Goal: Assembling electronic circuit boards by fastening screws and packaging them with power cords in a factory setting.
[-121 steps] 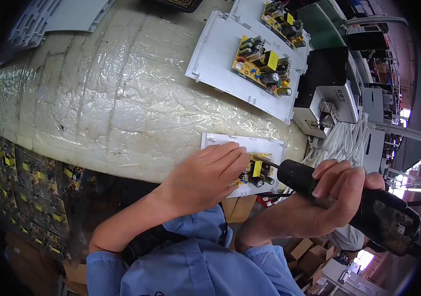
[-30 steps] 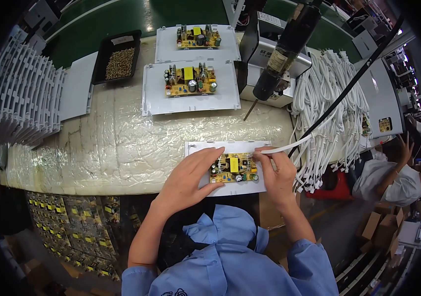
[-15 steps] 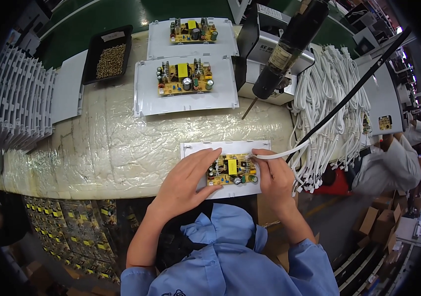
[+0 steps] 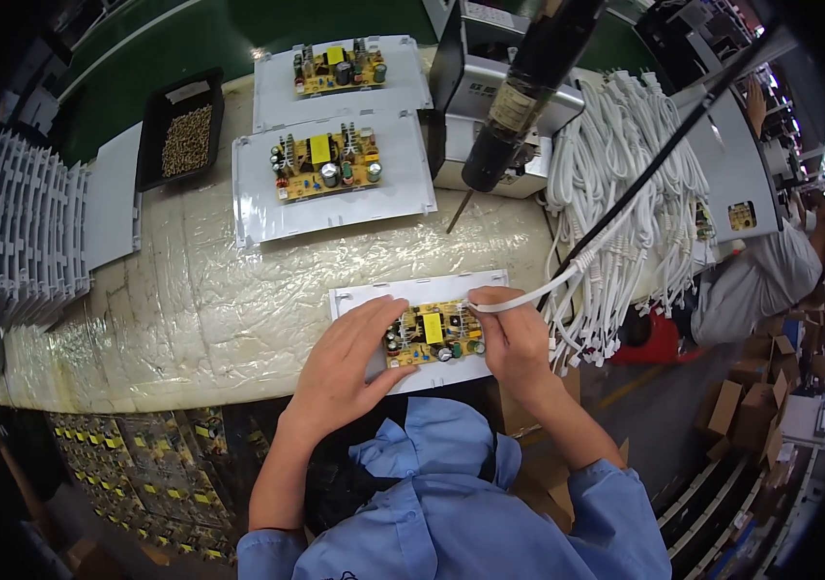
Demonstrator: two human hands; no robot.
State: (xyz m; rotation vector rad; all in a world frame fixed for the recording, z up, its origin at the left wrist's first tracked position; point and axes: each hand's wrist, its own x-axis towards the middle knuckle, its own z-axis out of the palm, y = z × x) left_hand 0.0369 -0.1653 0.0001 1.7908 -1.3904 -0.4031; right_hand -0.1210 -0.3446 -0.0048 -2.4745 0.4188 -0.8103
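Circuit board [image 4: 434, 329], one — on white panel [image 4: 432, 289], desk's [image 4: 190, 319] near edge, between the grips. Left grip [image 4: 347, 360]: spread around board's left end, clasp indeterminable. Right grip [image 4: 519, 340]: pinching white cable [image 4: 540, 292] at upper right corner.

We see the nearest circuit board [image 4: 458, 338] as amber-yellow, dotted with black, silver and green parts [image 4: 445, 355] around one bright yellow block [image 4: 433, 328]. Its panel [image 4: 446, 288] is plain white, and the cable [image 4: 540, 289] beside it is white too. Our shirt [image 4: 456, 522] is light blue. The counter [image 4: 190, 300] looks cream with crinkled, glinting highlights, and we find the driver [image 4: 492, 155] black with a tan label [image 4: 515, 106] and a brown bit [image 4: 459, 212]. Brass-gold screws [image 4: 187, 140] speckle a black tray [image 4: 152, 135]; the bundled cords [image 4: 625, 184] are white. Slotted white panels [image 4: 26, 227] repeat in stripes, and a thin white line [image 4: 142, 49] crosses the green floor [image 4: 238, 29].
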